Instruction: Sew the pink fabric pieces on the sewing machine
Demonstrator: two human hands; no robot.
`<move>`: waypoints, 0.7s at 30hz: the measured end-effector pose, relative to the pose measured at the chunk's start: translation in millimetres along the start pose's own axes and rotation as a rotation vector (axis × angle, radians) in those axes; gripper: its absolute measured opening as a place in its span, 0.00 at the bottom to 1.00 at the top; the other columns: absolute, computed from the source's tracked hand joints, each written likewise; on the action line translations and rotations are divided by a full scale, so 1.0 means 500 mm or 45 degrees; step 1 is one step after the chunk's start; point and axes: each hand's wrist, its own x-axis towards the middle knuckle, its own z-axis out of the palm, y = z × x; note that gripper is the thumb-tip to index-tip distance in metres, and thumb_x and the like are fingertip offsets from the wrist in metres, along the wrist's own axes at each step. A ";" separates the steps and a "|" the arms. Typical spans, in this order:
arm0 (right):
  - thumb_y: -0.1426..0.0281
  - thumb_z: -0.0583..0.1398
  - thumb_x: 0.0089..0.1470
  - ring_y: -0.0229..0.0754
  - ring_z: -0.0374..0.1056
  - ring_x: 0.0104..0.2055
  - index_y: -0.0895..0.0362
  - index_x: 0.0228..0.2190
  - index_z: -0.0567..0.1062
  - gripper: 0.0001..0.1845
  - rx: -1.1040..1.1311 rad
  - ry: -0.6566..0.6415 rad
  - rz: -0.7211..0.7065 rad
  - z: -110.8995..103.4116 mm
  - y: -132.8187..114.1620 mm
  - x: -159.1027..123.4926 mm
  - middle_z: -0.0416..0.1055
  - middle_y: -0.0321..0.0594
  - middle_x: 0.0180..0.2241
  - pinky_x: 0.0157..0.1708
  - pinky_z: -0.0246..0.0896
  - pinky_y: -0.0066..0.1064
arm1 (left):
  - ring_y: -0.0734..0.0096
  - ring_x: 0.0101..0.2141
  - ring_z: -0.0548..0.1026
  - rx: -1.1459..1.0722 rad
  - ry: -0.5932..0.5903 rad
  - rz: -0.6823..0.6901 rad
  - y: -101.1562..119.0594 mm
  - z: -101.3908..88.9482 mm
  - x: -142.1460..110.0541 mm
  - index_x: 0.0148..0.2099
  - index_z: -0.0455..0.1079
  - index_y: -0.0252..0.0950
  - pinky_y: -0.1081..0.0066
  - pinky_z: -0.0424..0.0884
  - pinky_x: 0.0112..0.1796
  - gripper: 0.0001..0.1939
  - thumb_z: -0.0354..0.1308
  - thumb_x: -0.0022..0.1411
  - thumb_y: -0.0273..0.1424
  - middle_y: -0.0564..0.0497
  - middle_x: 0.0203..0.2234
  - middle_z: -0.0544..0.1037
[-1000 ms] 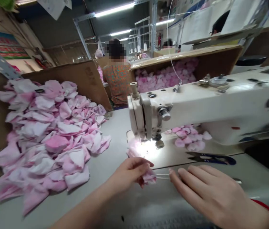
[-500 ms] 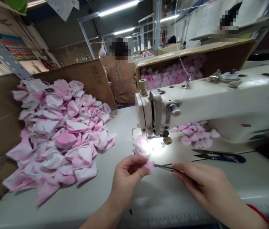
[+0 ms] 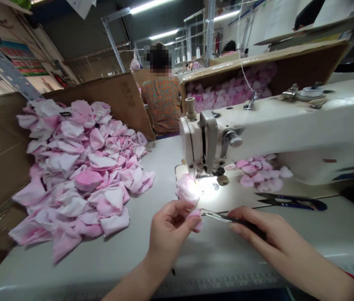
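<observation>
Two bare hands worked over the pale table (image 3: 145, 267), in front of a white sewing machine (image 3: 290, 121). The left hand (image 3: 172, 223) had its thumb and forefinger clamped on a small pink scrap (image 3: 197, 217); how its other fingers lay underneath, I cannot tell. At three o'clock from it, the right hand (image 3: 268, 234) held dark-handled tweezers (image 3: 217, 216), thumb and fingers closed on the grip. The tweezers pointed toward nine o'clock, tips at the scrap's edge; whether they pinched it, I cannot tell. At one o'clock from the left hand, a larger pink piece (image 3: 185, 188) lay beside the bright light under the machine's head; whether it joined the scrap was unclear. Between one and two o'clock from the right hand lay blue-handled snips (image 3: 293, 202), and at twelve o'clock a cluster of pink petals (image 3: 258, 173), under the machine's arm. A big heap (image 3: 85, 167) of pink and white cloth spread at ten o'clock from the left hand, against cardboard (image 3: 123, 98). Farther back, at twelve o'clock, sat a person (image 3: 162, 102) in a patterned top, and at one o'clock stood a box (image 3: 309, 62) holding more pink pieces.
</observation>
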 end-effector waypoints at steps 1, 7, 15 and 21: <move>0.63 0.49 0.55 0.38 0.65 0.30 0.52 0.33 0.69 0.11 0.049 -0.028 0.018 -0.001 -0.003 0.002 0.70 0.35 0.29 0.29 0.59 0.27 | 0.74 0.18 0.71 0.015 0.003 0.008 -0.001 0.002 0.000 0.33 0.67 0.31 0.74 0.71 0.23 0.11 0.63 0.45 0.29 0.55 0.16 0.72; 0.63 0.50 0.54 0.38 0.64 0.27 0.54 0.29 0.71 0.12 0.145 -0.069 0.003 0.015 -0.001 0.005 0.69 0.35 0.25 0.26 0.57 0.27 | 0.75 0.17 0.71 0.067 -0.017 0.037 -0.012 0.009 -0.008 0.34 0.63 0.33 0.75 0.70 0.20 0.12 0.61 0.47 0.30 0.57 0.16 0.69; 0.64 0.51 0.52 0.38 0.63 0.24 0.53 0.26 0.71 0.12 -0.460 0.023 0.044 -0.029 0.065 0.080 0.68 0.35 0.21 0.22 0.50 0.27 | 0.65 0.37 0.69 1.450 -0.408 1.227 -0.014 -0.040 0.090 0.35 0.68 0.33 0.63 0.67 0.39 0.08 0.47 0.60 0.26 0.47 0.31 0.73; 0.71 0.54 0.45 0.34 0.57 0.20 0.56 0.17 0.68 0.09 -0.511 -0.211 0.049 -0.073 0.070 0.194 0.62 0.32 0.17 0.19 0.42 0.25 | 0.65 0.35 0.68 1.849 -0.823 1.276 -0.021 -0.052 0.170 0.40 0.67 0.32 0.63 0.65 0.41 0.10 0.46 0.57 0.25 0.46 0.30 0.71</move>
